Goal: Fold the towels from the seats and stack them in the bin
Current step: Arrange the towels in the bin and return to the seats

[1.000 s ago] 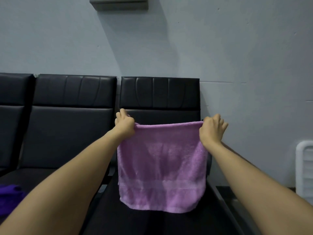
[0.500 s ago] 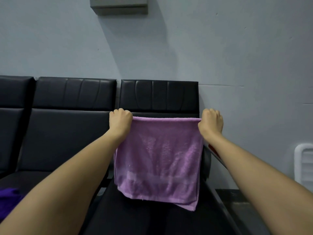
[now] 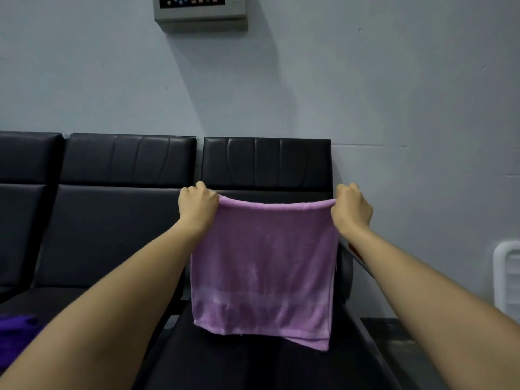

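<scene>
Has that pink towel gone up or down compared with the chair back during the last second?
Yes. The pink towel has risen: its top edge, once well below the chair back panel seam, now sits just beneath it.

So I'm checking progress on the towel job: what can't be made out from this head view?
- White slatted bin: cut off by the right edge; its contents are out of sight.
- Dark purple towel: cut off by the left edge and partly behind the left arm.
- Light purple terry towel: hides the fingertips of the left hand and right hand.
- Grey wall panel: cut off by the top edge, labels too small.
</scene>
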`<state>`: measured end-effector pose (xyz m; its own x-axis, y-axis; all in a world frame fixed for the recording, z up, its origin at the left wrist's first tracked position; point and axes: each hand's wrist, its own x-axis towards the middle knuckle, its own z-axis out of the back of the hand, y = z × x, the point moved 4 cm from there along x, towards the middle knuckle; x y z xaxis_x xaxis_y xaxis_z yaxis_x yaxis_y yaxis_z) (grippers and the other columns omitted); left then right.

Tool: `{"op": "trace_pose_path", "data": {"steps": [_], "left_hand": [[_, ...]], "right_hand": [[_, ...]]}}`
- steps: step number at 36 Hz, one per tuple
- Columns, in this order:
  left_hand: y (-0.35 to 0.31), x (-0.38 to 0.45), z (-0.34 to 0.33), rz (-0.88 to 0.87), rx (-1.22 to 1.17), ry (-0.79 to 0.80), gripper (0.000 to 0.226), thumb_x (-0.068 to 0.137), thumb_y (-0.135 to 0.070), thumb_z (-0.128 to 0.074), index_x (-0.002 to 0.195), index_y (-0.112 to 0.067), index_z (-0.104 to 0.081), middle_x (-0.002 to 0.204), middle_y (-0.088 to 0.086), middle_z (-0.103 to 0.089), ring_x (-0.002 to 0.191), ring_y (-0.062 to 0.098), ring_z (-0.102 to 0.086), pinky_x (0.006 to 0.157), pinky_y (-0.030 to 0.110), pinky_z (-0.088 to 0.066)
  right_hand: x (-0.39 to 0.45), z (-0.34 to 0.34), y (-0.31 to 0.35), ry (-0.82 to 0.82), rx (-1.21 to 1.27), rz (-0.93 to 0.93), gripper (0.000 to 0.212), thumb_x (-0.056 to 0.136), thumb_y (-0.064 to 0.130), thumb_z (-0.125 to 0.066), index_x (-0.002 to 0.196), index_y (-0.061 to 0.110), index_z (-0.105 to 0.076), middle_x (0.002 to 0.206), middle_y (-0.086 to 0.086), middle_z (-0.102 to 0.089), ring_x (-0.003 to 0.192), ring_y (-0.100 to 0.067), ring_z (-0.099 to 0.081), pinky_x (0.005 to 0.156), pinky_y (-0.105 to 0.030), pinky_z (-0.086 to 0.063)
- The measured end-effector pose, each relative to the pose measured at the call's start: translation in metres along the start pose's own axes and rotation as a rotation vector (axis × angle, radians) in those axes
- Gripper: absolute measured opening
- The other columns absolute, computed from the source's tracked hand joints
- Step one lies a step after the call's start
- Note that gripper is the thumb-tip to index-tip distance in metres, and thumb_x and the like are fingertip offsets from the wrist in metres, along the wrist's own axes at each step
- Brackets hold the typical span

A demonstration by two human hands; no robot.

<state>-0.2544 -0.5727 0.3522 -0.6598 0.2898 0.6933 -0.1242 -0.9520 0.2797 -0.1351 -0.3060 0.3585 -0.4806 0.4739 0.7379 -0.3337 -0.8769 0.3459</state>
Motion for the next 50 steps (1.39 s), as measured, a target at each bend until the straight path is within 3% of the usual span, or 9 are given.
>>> {"op": "trace_pose_path", "data": {"steps": [4,8,12,19,27,34,37,44,50], "left_hand": [[0.006,0.007,0.016,0.073,-0.119,0.009,0.025,0.09,0.001,-0.045,0.111,-0.006,-0.057,0.112,0.01,-0.058,0.097,0.027,-0.062,0.07,0.03,-0.035],[0.011,0.012,0.027,0.152,-0.223,0.024,0.022,0.089,0.002,-0.049,0.106,-0.007,-0.059,0.108,0.01,-0.059,0.094,0.029,-0.062,0.066,0.031,-0.035],[0.016,0.013,0.037,0.187,-0.302,0.007,0.014,0.092,0.0,-0.048,0.088,-0.009,-0.058,0.092,0.013,-0.059,0.09,0.033,-0.063,0.064,0.033,-0.034],[0.02,0.01,0.035,0.187,-0.308,-0.036,0.008,0.094,-0.004,-0.051,0.101,-0.003,-0.056,0.105,0.013,-0.058,0.088,0.033,-0.062,0.065,0.032,-0.032],[0.01,0.002,0.02,0.148,-0.224,0.06,0.027,0.088,0.005,-0.048,0.111,-0.001,-0.059,0.115,0.016,-0.053,0.103,0.033,-0.056,0.073,0.033,-0.04],[0.005,-0.005,0.004,0.118,-0.132,0.075,0.025,0.087,0.002,-0.046,0.104,-0.007,-0.063,0.108,0.011,-0.063,0.101,0.03,-0.06,0.07,0.03,-0.034],[0.006,-0.009,-0.005,0.153,-0.215,0.094,0.023,0.085,0.004,-0.047,0.103,-0.007,-0.056,0.106,0.01,-0.065,0.097,0.03,-0.062,0.069,0.03,-0.032],[0.007,-0.017,-0.029,0.315,-0.425,0.244,0.023,0.087,0.004,-0.041,0.105,-0.005,-0.053,0.108,0.014,-0.061,0.097,0.032,-0.06,0.071,0.034,-0.039],[0.001,-0.019,-0.071,0.556,-0.93,0.339,0.025,0.081,0.0,-0.036,0.093,-0.012,-0.055,0.089,0.014,-0.066,0.077,0.036,-0.067,0.08,0.043,-0.055]], "right_hand": [[0.013,0.005,0.0,-0.03,0.141,-0.13,0.023,0.087,-0.011,-0.039,0.093,0.002,-0.057,0.105,-0.017,-0.053,0.075,-0.029,-0.046,0.067,-0.032,-0.036],[0.025,0.005,0.0,-0.02,0.404,-0.292,0.022,0.084,-0.009,-0.04,0.086,0.006,-0.056,0.097,-0.016,-0.06,0.08,-0.034,-0.061,0.072,-0.036,-0.052],[0.027,0.01,0.005,-0.001,0.498,-0.278,0.022,0.089,-0.003,-0.044,0.104,-0.003,-0.06,0.113,-0.019,-0.06,0.104,-0.032,-0.055,0.07,-0.027,-0.037],[0.021,0.006,0.013,0.056,0.401,-0.124,0.016,0.087,0.003,-0.046,0.079,0.001,-0.06,0.115,-0.02,-0.056,0.085,-0.029,-0.047,0.069,-0.029,-0.033],[0.013,-0.001,0.008,0.046,-0.055,-0.045,0.025,0.091,0.005,-0.049,0.106,0.009,-0.069,0.114,-0.01,-0.062,0.112,-0.029,-0.049,0.09,-0.034,-0.035],[0.003,-0.016,0.0,0.048,-0.001,-0.064,0.02,0.092,0.006,-0.052,0.106,0.002,-0.065,0.113,-0.017,-0.059,0.11,-0.035,-0.051,0.084,-0.038,-0.042],[0.0,-0.021,-0.006,0.056,0.126,-0.152,0.015,0.092,0.003,-0.051,0.104,0.001,-0.059,0.112,-0.018,-0.056,0.103,-0.036,-0.056,0.071,-0.035,-0.038],[-0.007,-0.042,-0.02,0.111,0.208,-0.242,0.021,0.092,0.006,-0.045,0.092,0.013,-0.065,0.097,-0.013,-0.061,0.086,-0.033,-0.057,0.068,-0.032,-0.04],[-0.018,-0.076,-0.026,0.169,0.471,-0.418,0.033,0.089,0.006,-0.041,0.072,0.02,-0.066,0.084,-0.011,-0.065,0.075,-0.029,-0.061,0.067,-0.031,-0.048]]}}
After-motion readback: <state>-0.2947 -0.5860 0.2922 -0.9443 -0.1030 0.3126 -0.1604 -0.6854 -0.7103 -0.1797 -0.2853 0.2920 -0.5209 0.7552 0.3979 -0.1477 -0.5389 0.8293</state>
